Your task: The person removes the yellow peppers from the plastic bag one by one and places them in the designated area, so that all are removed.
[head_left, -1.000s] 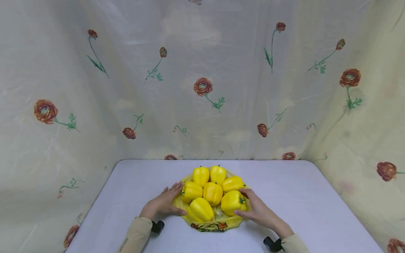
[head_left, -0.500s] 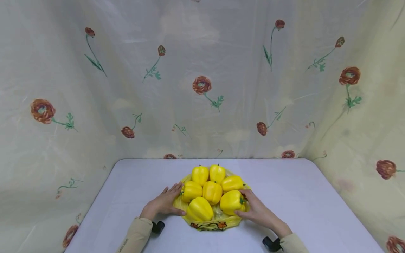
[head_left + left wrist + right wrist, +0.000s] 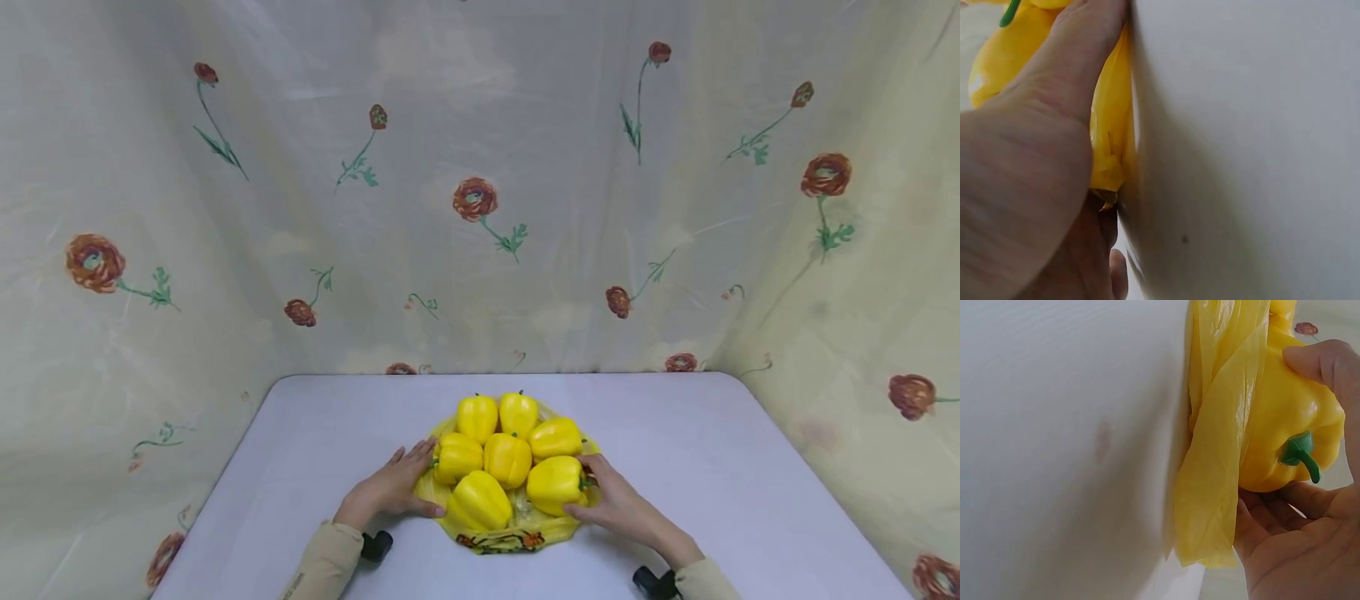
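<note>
Several yellow bell peppers, with one in the middle (image 3: 507, 461), lie on a crumpled yellow plastic bag (image 3: 555, 531) in the head view. Dark and orange print shows along the bag's front edge. My left hand (image 3: 395, 487) rests at the bag's left side, fingers extended, the thumb near the front-left pepper (image 3: 478, 502). My right hand (image 3: 622, 504) holds the front-right bell pepper (image 3: 1291, 419) by its sides, thumb on one side and fingers on the other. Its green stem (image 3: 1300, 456) faces the palm. The left wrist view hides most of the left fingertips.
The bag lies on a table with a pale cloth (image 3: 712, 467). Flower-printed curtains (image 3: 555, 208) hang behind and at both sides. Dark wrist cameras, such as the left one (image 3: 377, 546), sit below each hand.
In the head view the peppers, bag and both hands have shifted slightly right and nearer since half a second ago. How the hands lie on them looks the same.
</note>
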{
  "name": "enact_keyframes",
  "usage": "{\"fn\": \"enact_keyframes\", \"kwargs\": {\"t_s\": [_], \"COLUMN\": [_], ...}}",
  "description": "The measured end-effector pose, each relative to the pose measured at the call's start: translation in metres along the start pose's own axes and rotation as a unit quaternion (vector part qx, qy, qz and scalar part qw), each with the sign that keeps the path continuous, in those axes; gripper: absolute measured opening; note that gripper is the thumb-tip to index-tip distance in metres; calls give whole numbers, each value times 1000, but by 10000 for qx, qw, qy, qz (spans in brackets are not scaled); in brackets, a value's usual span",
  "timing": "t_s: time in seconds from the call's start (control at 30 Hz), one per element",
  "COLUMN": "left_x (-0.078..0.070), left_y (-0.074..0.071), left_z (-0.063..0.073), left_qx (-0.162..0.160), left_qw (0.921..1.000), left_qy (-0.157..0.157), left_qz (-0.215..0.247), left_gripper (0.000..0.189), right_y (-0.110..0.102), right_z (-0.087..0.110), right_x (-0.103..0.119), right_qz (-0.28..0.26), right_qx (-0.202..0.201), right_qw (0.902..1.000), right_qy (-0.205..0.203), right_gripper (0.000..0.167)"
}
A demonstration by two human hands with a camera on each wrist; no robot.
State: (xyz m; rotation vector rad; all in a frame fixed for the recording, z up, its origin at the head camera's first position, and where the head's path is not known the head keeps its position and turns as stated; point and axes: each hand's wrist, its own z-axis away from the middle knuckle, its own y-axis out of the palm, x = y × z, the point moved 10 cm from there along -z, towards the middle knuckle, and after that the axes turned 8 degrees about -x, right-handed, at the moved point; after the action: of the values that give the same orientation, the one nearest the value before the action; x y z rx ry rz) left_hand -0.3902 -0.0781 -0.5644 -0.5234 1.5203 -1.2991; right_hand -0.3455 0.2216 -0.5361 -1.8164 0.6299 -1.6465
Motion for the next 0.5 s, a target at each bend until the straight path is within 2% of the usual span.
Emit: {"fn": "enact_keyframes", "kwargs": {"t_s": [0.5], "left_x": [-11], "left_y": [0], "left_z": [1], "left_qx": [21], "left_qw": [9998], "left_qy": [217], "left_qz": [39], "left_gripper": [114], "right_y": [-3], "right_z": [6], "right_x": [-8], "right_qz": [-212], "right_qx": [-71], "right_qw": [9997], "right_qy": [-96], "right_gripper": [83]}}
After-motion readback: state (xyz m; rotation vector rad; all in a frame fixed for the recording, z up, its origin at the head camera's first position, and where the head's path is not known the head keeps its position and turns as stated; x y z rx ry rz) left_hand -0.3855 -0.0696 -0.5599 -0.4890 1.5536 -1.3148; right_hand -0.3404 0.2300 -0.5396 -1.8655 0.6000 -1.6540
